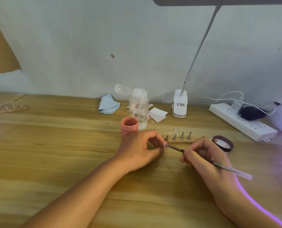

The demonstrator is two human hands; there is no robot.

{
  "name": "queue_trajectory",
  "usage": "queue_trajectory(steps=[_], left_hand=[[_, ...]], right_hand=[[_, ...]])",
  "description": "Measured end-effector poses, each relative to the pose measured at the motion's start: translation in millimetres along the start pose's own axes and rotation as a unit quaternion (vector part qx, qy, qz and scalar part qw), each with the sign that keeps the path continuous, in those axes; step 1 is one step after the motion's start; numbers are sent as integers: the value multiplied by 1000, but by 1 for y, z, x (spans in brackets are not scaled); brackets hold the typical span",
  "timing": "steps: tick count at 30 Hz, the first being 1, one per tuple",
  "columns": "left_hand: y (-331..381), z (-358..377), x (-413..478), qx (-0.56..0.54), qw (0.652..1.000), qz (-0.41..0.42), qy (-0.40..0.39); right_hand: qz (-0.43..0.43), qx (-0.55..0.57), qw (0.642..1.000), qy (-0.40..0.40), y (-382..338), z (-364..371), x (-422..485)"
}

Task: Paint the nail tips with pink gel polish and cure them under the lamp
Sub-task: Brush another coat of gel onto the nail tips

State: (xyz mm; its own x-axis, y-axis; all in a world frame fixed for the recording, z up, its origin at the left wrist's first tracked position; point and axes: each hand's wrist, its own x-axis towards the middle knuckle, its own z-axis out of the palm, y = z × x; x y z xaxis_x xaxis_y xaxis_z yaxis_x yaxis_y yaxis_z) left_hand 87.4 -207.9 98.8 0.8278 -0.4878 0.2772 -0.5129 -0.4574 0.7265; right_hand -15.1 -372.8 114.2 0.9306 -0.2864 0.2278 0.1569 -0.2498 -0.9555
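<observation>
The right hand (201, 155) grips the brush (175, 148) above the counter (54, 145), long axis slanting lower right to upper left. Its bristles meet the nail tip (165, 145) pinched in the left hand (141, 150).

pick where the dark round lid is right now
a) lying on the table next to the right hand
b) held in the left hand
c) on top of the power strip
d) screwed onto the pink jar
a: the pink jar stands open, and the lid lies inside up on the table, just beyond the right hand, which holds the brush.
</observation>
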Motion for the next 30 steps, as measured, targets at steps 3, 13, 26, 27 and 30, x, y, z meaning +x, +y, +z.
queue_trajectory(steps=[3,13,26,27,30], left_hand=[[0,0,0,2,1000,-4,-1],[1,0,-1,-32,999,1,0],[-2,0,-1,-24,1000,-2,0],[-2,0,-1,-24,1000,-1,0],[-1,-1,-1,-24,1000,1,-2]], right_hand=[[7,-5,1000,5,-1,0,0],[-24,105,994,7,1,-1,1],[-5,18,1000,-17,2,1,1],[-4,17,1000,-11,1,1,1],[-2,2,1000,-6,-2,1,0]])
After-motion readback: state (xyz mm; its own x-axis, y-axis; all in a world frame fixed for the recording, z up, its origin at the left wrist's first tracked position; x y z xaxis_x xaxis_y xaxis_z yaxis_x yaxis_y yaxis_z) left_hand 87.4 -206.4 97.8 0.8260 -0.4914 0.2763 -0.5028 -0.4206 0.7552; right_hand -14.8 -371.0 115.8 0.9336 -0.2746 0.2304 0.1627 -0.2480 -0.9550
